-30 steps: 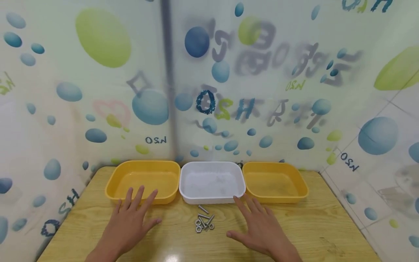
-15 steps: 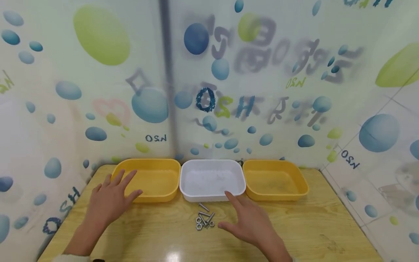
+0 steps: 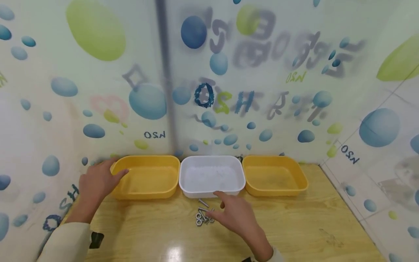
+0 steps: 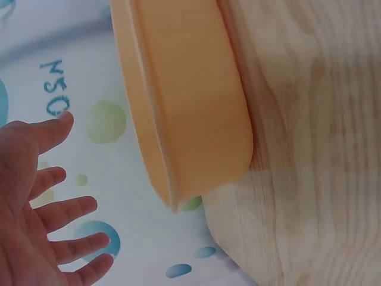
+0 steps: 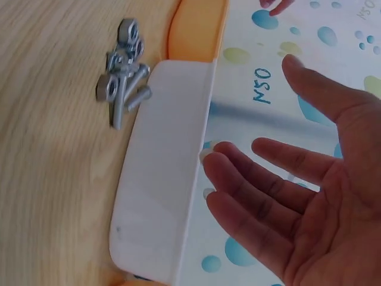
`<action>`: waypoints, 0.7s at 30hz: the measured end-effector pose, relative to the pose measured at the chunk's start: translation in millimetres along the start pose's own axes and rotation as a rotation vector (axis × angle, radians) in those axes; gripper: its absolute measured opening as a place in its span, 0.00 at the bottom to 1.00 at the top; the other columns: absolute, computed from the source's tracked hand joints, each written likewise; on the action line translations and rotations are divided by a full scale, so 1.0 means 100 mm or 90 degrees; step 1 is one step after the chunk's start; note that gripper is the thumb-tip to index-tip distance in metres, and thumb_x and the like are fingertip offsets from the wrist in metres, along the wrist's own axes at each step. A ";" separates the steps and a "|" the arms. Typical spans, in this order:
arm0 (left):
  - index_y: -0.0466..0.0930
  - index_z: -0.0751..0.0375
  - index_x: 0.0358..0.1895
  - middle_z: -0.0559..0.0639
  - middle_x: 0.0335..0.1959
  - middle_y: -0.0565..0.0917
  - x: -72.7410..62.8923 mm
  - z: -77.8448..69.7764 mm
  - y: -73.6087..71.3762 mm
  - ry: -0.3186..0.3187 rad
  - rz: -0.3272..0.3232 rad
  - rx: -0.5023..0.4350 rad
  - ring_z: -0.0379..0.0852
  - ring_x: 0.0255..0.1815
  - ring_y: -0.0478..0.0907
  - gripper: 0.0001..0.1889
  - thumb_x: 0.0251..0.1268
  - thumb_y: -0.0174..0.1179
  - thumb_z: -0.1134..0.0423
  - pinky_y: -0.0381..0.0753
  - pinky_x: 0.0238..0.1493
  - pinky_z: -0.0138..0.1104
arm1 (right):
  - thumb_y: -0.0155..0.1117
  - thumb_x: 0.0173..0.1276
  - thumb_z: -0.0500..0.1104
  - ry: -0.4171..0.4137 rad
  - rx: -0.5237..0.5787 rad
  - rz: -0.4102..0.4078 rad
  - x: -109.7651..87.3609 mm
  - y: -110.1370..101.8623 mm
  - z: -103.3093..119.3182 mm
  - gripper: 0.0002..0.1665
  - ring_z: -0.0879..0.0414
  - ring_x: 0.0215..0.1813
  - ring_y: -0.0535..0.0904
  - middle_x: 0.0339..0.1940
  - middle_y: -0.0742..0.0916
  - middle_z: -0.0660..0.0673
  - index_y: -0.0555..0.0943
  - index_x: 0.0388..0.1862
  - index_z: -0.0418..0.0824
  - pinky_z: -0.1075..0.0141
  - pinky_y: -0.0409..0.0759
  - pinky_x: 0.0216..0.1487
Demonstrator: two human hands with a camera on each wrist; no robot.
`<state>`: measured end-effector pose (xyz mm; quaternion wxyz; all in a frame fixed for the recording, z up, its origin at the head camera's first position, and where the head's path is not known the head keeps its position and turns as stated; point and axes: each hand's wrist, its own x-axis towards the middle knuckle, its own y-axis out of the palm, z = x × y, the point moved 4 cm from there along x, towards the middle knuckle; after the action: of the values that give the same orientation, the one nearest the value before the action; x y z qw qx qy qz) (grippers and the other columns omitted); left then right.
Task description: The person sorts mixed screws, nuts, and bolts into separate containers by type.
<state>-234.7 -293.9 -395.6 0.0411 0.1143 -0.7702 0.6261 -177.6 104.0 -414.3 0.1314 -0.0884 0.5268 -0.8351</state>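
My left hand (image 3: 98,180) is at the left end of the left yellow tray (image 3: 144,195), thumb over the tray and fingers partly hidden. In the left wrist view its fingers are spread apart beside the tray's wall (image 4: 196,101), holding nothing. My right hand (image 3: 237,216) hovers just in front of the white tray (image 3: 209,194), its thumb overlapping a small pile of metal nuts (image 3: 199,222) and bolts (image 3: 203,203) on the table. The right wrist view shows that hand's fingers loosely bent, with nothing in them; the bolts (image 5: 119,107) lie apart from it.
A second yellow tray (image 3: 275,193) stands to the right of the white one, so three trays form a row along the back of the wooden table (image 3: 294,225). A patterned curtain (image 3: 209,83) rises directly behind them and along both sides.
My left hand has moved left and away from me, from the tray's front to its left end. My right hand has moved left toward the nuts and bolts, its fingers bending more.
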 end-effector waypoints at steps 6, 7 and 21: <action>0.62 0.66 0.69 0.76 0.55 0.75 0.20 0.15 -0.01 -0.047 0.075 -0.054 0.69 0.40 0.76 0.38 0.65 0.57 0.43 0.77 0.36 0.56 | 0.72 0.54 0.62 0.033 0.111 -0.004 0.05 0.12 0.03 0.32 0.65 0.23 0.73 0.21 0.82 0.58 0.83 0.53 0.46 0.67 0.71 0.24; 0.61 0.67 0.69 0.76 0.56 0.75 0.23 0.17 -0.01 -0.051 0.087 -0.065 0.69 0.41 0.77 0.37 0.66 0.57 0.44 0.78 0.36 0.55 | 0.73 0.53 0.62 0.037 0.117 -0.007 0.06 0.14 0.03 0.31 0.65 0.23 0.74 0.22 0.82 0.58 0.84 0.52 0.46 0.67 0.71 0.25; 0.60 0.78 0.67 0.79 0.63 0.66 0.52 0.33 0.04 -0.110 0.239 -0.134 0.74 0.56 0.69 0.34 0.68 0.51 0.52 0.71 0.55 0.61 | 0.73 0.56 0.49 0.121 0.280 0.056 0.12 0.49 -0.03 0.17 0.56 0.16 0.80 0.15 0.83 0.52 0.85 0.42 0.42 0.64 0.73 0.19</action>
<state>-283.8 -332.1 -395.4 -0.1303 0.0172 -0.8395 0.5271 -184.1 82.5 -460.0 0.1333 0.0445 0.3453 -0.9279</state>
